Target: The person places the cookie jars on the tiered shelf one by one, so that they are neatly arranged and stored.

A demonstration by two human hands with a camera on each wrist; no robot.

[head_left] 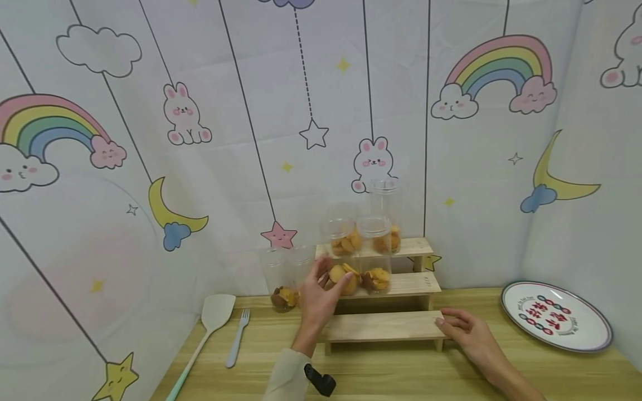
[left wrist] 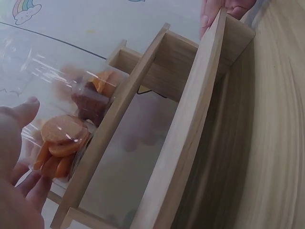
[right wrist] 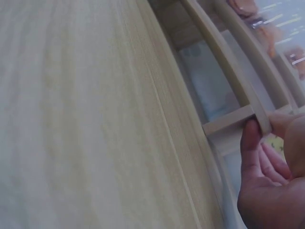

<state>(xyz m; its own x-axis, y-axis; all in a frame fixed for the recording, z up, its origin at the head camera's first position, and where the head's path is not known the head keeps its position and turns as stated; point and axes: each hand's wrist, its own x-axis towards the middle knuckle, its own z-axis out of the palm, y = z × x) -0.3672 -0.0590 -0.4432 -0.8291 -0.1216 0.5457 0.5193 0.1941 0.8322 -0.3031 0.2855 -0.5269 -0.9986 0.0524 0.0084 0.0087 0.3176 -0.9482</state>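
Note:
A three-step wooden display stand [head_left: 386,327] stands on the table and bears clear plastic jars of cookies. My left hand [head_left: 319,298] holds a jar of round cookies [head_left: 337,273] on the middle step, its thumb in front and fingers at the left side. In the left wrist view, the jar's cookies [left wrist: 62,138] show beside those fingers. Another jar [head_left: 376,278], with yellow and brown cookies, stands just to its right. My right hand [head_left: 468,337] pinches the right end of the lowest step; the right wrist view shows its thumb and fingers on the board's end [right wrist: 261,119].
Further jars of cookies [head_left: 388,242] stand on the top step. Left of the stand, a jar [head_left: 283,298] stands on the table [head_left: 396,379]. A spatula [head_left: 218,312] and a fork [head_left: 238,337] lie at the left, a decorated plate [head_left: 592,328] at the right. A printed curtain hangs behind.

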